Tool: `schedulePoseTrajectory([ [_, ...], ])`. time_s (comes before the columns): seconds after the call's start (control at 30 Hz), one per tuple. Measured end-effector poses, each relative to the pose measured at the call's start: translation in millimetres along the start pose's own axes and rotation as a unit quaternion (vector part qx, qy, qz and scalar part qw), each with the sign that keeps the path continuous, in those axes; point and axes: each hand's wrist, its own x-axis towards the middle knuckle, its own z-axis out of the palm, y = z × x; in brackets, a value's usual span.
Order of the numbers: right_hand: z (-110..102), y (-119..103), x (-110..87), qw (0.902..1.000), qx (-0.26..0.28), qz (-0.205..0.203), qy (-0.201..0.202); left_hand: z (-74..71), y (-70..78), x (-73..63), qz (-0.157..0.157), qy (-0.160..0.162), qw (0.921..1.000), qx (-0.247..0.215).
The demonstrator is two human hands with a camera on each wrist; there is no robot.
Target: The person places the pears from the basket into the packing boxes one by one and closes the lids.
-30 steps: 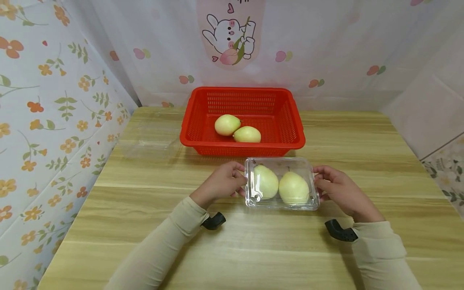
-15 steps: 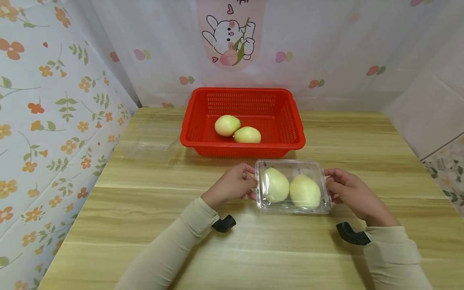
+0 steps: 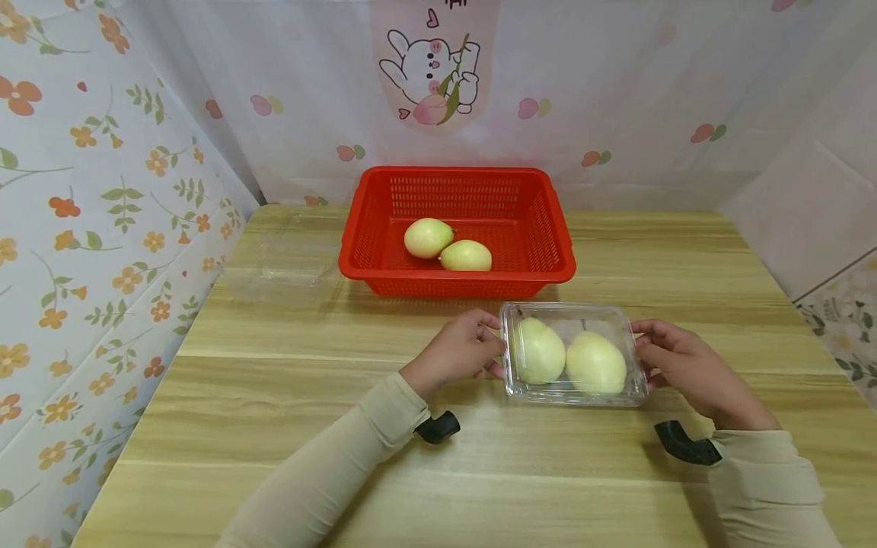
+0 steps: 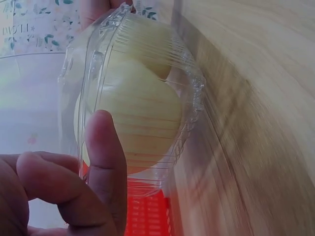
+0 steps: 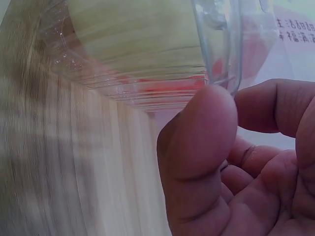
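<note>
A clear plastic clamshell box [image 3: 572, 354] with its lid down sits on the wooden table [image 3: 479, 457]. It holds two pale yellow-green pears [image 3: 538, 350] side by side. My left hand [image 3: 457, 352] grips the box's left end, thumb on the lid edge [image 4: 106, 162]. At the right end my right hand [image 3: 674, 365] grips it, thumb against the rim [image 5: 202, 128]. In the left wrist view the box [image 4: 133, 93] shows the pears through ribbed plastic.
A red slotted basket [image 3: 457, 228] stands behind the box with two more pears [image 3: 445, 245] in it. An empty clear box [image 3: 281, 262] lies at the far left of the table. Patterned cloth walls close in the left, back and right sides.
Both hands have slid the closed box with its two pears to the right across the table. The basket and the empty clear box have stayed put.
</note>
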Motion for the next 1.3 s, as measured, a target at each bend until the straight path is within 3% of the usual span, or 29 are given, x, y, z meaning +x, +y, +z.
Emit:
schedulePoseTrajectory([
  [0.53, -23, 15, -5.3, 0.9999, -0.011, 0.005, -0.001, 19.7, 13.5, 16.6, -0.009, -0.023, 0.9996, -0.012],
  [0.93, -44, 34, -14.5, 1.0000, 0.001, -0.005, 0.008, 45.3, 17.1, 26.4, -0.021, -0.032, 0.9983, -0.044],
  [1.3, -56, 43, -19.7, 0.9991, -0.025, 0.034, 0.000, 64.5, 13.8, 33.4, -0.026, -0.036, 0.9973, -0.059],
])
